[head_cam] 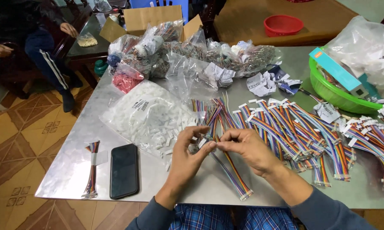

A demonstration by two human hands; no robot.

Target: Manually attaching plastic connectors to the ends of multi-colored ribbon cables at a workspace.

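Both hands meet over the near edge of the metal table [73, 170]: the left hand [187, 151] and right hand [247, 147] pinch 1 end of a rainbow ribbon cable [234, 176], whose white connector lies near the table edge. A clear bag of white connectors [149, 117] lies just left, a black phone [124, 170] beside it, and a green basket [332, 91] holding a teal box [334, 70] stands at the right.

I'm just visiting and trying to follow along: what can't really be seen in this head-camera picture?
- The end of the cable pinched between the left hand and right hand: their fingertips cover it.
- The contents of the green basket: cut off by the right edge and covered by a plastic bag.
- The small parts in the clear bags: too small and blurred by the plastic.
- The seated person: cut off by the top-left edge.
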